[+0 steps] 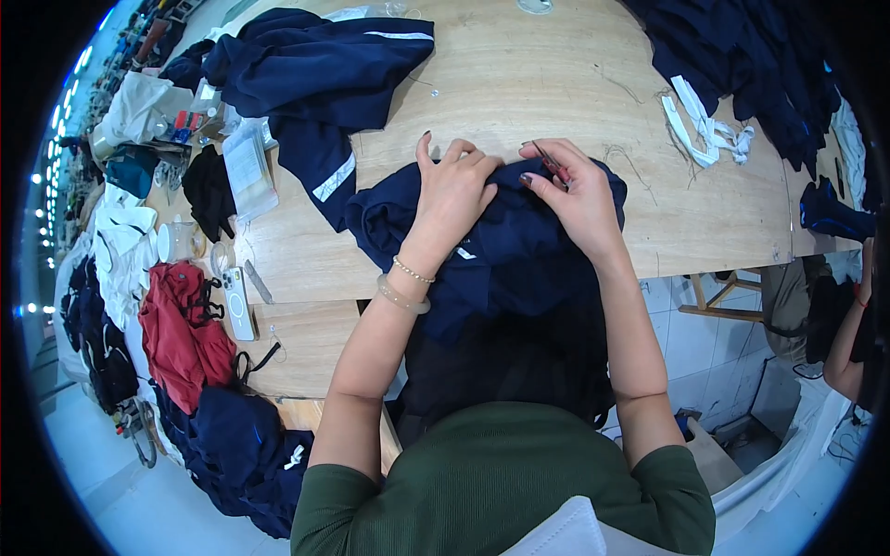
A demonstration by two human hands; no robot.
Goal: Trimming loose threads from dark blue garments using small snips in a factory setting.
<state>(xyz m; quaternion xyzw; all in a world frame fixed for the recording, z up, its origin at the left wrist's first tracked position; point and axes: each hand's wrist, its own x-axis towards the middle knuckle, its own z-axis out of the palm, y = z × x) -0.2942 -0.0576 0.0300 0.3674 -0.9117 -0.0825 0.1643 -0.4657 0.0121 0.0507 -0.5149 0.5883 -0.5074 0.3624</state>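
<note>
A navy garment (510, 269) lies bunched at the table's near edge and hangs down over my lap. My left hand (454, 190) rests on its upper part, fingers bent and gripping a fold of the cloth. In my right hand (579, 195) is a small pair of thread snips (554, 167) with red on the handle and dark blades pointing up and left. The right fingers are closed around the snips, just above the garment's far edge. A small white label (465, 253) shows on the cloth below my left hand.
More navy garments with white stripes (315, 69) lie at the far left, and a dark pile (742, 65) at the far right beside white strips (700, 130). A phone (238, 304) and red cloth (184, 329) are at left. Another person's arm (851, 343) shows at right.
</note>
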